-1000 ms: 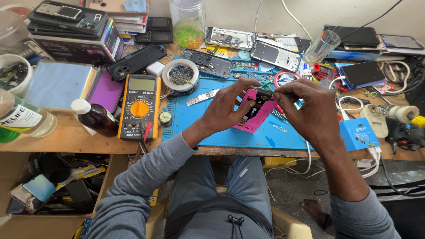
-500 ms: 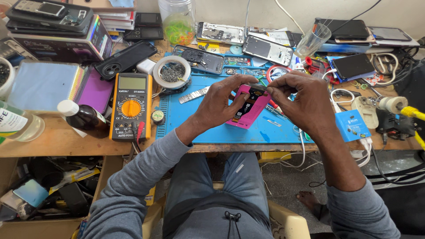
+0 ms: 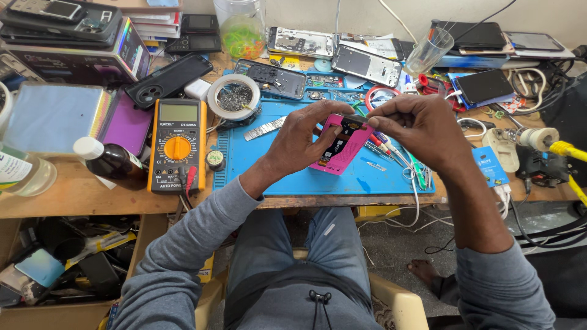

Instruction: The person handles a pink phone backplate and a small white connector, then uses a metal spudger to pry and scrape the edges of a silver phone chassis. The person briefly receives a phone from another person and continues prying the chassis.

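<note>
Both hands are clamped on the same thing – the left hand wraps the pink phone frame from its left side and underneath, while the right hand pinches its top edge with fingertips bunched together. The phone is held tilted, just above the blue work mat near the front edge of the table, open side up with dark innards showing.

Compared with a second ago, hardly anything has changed – same grip, same tilt (the view has shifted a bit, so the hands sit slightly higher and more central now). The phone hasn't been put down.

Counting outward: one pink phone in hand, one mat. On the mat's right part there's a loose bunch of tools, too tangled to count. One roll of tape filled with small bits sits at the mat's top left corner, and one orange multimeter lies just left of the mat. One dark brown bottle with a white cap lies beside the meter. At least two opened phones lie along the back, and one clear plastic cup stands tilted at the back right.
</note>
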A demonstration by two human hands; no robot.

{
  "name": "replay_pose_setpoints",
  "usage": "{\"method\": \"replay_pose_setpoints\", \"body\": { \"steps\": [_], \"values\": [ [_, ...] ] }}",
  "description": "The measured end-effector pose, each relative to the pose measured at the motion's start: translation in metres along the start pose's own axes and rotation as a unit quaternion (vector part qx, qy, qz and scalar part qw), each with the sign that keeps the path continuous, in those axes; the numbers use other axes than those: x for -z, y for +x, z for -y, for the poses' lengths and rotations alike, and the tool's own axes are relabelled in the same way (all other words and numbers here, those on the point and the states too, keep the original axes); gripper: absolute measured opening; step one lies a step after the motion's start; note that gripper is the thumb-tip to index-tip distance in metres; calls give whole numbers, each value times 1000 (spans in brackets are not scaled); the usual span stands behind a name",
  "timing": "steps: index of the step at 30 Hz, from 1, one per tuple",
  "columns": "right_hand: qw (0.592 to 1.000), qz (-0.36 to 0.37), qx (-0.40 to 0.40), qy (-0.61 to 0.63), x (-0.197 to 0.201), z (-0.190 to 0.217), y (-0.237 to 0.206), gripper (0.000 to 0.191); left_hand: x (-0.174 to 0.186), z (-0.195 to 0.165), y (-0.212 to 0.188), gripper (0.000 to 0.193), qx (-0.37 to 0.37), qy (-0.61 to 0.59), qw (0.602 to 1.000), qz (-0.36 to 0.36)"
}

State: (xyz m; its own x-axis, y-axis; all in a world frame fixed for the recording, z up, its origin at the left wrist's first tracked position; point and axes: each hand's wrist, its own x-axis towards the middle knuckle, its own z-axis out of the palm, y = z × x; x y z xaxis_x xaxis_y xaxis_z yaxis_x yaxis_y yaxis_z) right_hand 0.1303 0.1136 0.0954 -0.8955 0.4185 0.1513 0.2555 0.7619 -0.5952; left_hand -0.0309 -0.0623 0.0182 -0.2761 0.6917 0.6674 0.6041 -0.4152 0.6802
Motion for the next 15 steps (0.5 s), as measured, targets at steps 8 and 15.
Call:
{"method": "replay_pose_setpoints", "body": {
  "steps": [8,15],
  "values": [
    [998,-10,17,53,2,-9,-3,18,-2,0,-1,30,4,0,1000,0],
    [998,-48,49,-1,-2,-5,-5,16,-4,1,-1,34,7,0,1000,-4]
  ]
}}
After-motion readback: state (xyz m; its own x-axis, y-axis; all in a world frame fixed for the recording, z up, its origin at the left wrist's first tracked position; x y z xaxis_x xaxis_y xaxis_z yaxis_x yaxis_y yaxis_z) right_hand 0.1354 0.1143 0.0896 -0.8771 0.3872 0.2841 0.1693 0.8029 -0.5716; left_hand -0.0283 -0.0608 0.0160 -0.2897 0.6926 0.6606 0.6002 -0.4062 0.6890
